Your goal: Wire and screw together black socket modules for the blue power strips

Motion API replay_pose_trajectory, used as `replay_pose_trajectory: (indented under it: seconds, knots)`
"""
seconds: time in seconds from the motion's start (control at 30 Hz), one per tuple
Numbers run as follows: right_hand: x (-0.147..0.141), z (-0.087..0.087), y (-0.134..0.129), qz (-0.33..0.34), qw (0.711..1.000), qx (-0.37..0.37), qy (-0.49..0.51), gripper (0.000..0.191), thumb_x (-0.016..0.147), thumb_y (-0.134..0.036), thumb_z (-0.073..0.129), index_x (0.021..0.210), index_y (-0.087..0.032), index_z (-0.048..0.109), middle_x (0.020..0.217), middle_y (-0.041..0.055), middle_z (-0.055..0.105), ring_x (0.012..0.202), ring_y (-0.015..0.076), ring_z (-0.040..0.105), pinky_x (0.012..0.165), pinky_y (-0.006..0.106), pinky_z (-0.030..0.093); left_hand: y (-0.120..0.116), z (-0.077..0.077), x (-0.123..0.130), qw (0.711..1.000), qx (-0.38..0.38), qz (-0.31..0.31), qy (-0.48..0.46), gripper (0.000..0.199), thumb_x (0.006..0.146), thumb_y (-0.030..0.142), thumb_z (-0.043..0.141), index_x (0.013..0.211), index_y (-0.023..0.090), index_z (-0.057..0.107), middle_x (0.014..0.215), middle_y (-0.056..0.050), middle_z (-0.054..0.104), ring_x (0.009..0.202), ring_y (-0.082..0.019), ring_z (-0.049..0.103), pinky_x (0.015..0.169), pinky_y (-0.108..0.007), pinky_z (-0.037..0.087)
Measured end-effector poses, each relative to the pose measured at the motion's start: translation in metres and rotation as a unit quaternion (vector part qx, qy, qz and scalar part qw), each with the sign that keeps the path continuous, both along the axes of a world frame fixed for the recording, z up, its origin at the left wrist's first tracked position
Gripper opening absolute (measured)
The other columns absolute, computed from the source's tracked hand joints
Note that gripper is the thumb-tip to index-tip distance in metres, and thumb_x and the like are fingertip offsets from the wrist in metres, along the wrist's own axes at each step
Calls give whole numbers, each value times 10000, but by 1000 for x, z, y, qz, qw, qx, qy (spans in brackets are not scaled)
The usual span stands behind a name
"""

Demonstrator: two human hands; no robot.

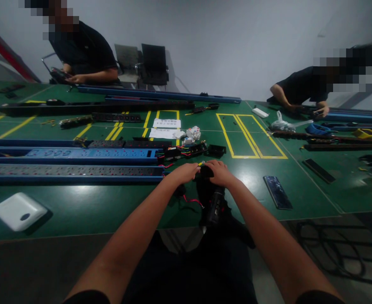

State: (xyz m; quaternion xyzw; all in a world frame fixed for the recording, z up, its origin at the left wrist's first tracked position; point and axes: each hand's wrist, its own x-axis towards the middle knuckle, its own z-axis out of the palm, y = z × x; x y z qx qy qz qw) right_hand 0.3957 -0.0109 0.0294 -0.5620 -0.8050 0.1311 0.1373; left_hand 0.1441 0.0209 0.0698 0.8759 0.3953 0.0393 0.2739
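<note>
Both my hands meet over the front edge of the table. My left hand [187, 172] is closed at the left side of a small black part [206, 172]. Curled over that part from the right is my right hand [218, 171]. The part is dark and partly covered by fingers, so its exact kind is unclear. A short yellow wire end [201, 163] shows between the hands. Below them lies a black cylindrical tool [216, 207] with pale lettering, beside a red wire [192, 201]. Left of my hands, wires come out of the end of a blue power strip [122, 155].
Long power strips [62, 171] cover the table's left side. A white box [20, 211] lies front left, a phone [277, 192] to the right. Ahead are white connectors [192, 134] and paper labels [167, 123]. Two people [91, 55] work across the table; another hand shows at right.
</note>
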Motion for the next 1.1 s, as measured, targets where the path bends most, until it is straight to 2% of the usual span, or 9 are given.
replay_pose_trajectory:
  seconds: [0.17,0.27,0.4,0.5,0.57,0.63,0.73,0.9,1.1]
  knots:
    - [9,-9,5,49,997,5,53,719,738,14,671,1404,-256,685,1346,112,682,1287,323,593,1156,528,469,1,-9,2,992,-5,33,-125,488,1181,392,256,1103,174,685,1096,-94,761,1052,-225,700,1015,-326,527]
    - [11,-12,7,54,995,21,86,749,728,33,639,1417,-260,660,1361,108,660,1298,315,587,1171,539,469,4,-12,1,985,-40,51,-160,526,1169,427,243,1008,187,682,963,-61,729,962,-216,686,957,-319,540]
    - [12,-14,12,58,990,36,125,704,760,0,657,1411,-268,654,1335,96,647,1293,308,598,1197,564,461,9,-11,-2,979,-166,40,-111,492,1134,436,274,968,203,674,762,-28,647,684,-199,619,674,-297,526]
    - [13,-13,17,63,986,39,152,692,771,-16,675,1412,-273,652,1344,90,630,1294,295,615,1204,553,473,15,-9,-3,977,-207,22,-47,448,1109,407,315,958,196,680,748,-45,670,612,-197,610,591,-292,496]
    - [13,-11,21,70,983,37,167,703,766,-16,681,1418,-278,653,1352,84,623,1309,282,620,1207,526,484,21,-9,-4,985,-171,-7,2,422,1095,377,365,929,183,701,785,-75,720,678,-208,659,653,-294,524]
    - [13,-9,23,76,980,34,178,710,762,-13,681,1419,-279,654,1349,78,622,1316,272,623,1205,504,492,28,-10,-4,993,-92,-43,56,358,1064,333,450,930,166,736,884,-115,779,810,-232,707,772,-305,548]
    - [13,-6,26,80,978,31,188,698,763,-14,680,1412,-270,658,1346,80,620,1309,271,627,1200,506,495,34,-14,-7,990,-10,-74,121,332,1058,299,488,986,147,775,1049,-162,817,959,-258,731,897,-320,538]
    - [13,-5,28,83,976,29,199,694,757,-12,684,1404,-262,661,1346,84,620,1317,276,621,1208,517,483,31,-22,-6,988,-33,-61,136,472,1136,390,389,1078,137,783,1176,-175,818,1033,-256,745,926,-313,537]
    - [16,-6,27,84,976,15,199,688,770,-18,692,1407,-276,659,1359,80,628,1325,270,627,1205,504,487,26,-28,3,991,-35,-51,118,403,1119,395,453,1161,161,779,1236,-169,815,1046,-263,767,930,-321,549]
